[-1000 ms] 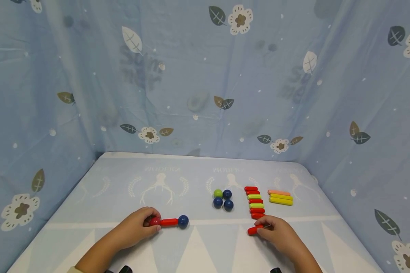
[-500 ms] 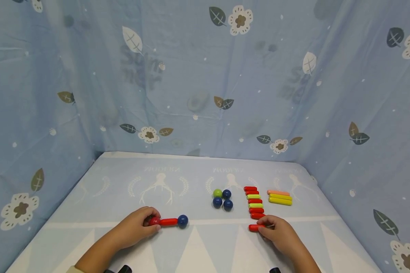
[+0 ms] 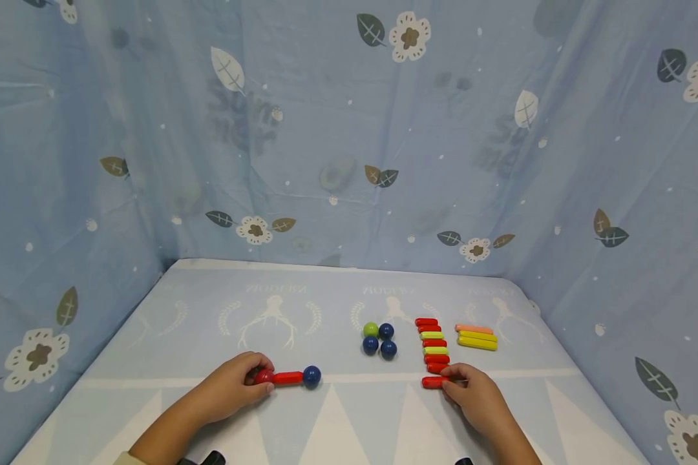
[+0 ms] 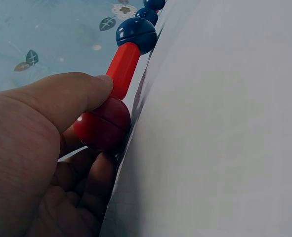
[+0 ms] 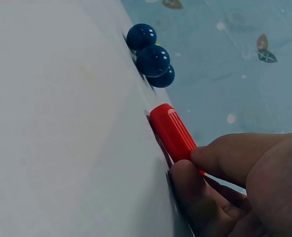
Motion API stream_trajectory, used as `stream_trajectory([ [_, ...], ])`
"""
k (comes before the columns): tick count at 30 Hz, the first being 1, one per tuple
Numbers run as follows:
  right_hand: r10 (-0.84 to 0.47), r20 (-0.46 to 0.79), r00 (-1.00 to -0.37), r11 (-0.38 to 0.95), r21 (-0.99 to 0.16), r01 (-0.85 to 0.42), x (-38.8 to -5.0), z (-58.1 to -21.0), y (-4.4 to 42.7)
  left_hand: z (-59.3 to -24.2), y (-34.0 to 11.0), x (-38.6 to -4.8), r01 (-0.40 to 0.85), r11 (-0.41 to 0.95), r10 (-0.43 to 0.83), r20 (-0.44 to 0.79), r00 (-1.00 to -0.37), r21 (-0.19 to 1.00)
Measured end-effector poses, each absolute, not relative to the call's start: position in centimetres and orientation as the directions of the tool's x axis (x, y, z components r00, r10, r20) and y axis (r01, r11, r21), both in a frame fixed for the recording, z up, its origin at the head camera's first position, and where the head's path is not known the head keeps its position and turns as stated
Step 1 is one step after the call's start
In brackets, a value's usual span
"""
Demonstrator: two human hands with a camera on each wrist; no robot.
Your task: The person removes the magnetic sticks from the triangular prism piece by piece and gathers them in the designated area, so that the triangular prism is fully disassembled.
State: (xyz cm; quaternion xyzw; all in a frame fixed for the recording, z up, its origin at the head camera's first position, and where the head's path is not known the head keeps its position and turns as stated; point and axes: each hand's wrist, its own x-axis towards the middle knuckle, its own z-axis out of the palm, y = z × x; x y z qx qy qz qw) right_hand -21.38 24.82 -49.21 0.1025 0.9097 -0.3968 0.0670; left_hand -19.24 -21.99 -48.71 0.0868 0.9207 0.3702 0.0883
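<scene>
On the left of the table, my left hand [image 3: 229, 392] grips a red ball [image 4: 104, 123]. A red rod [image 3: 288, 378] joins that ball to a dark blue ball [image 3: 311, 376], like a small dumbbell. My right hand [image 3: 475, 395] pinches a loose red rod [image 3: 432, 382] between thumb and fingers; its right end is hidden by them. This rod lies crosswise at the near end of a column of red and yellow-green rods [image 3: 435, 343]. In the right wrist view its ridged side shows, and it appears to lie on the tabletop.
Beyond and between the hands sit a green ball [image 3: 371, 330] and three dark blue balls [image 3: 388, 349] in a cluster. Right of the column lie yellow rods [image 3: 477, 345] and a salmon-pink rod [image 3: 474, 329]. A blue patterned curtain [image 3: 337, 129] surrounds the table [image 3: 209, 310] behind and at both sides.
My right hand has shifted the pinched red rod slightly away from me, closer to the column, and turned it from slanted to nearly level with the others. The left hand stays put.
</scene>
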Motion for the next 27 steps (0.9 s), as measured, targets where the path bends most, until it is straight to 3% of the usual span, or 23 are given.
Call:
stream_trajectory([
  [27,0.197,-0.247,-0.949,0.669,-0.674,0.315,-21.5,-48.4,25.6,-49.0,-22.1,-19.3,0.095,0.708,0.224,-0.095,-0.970,0.700],
])
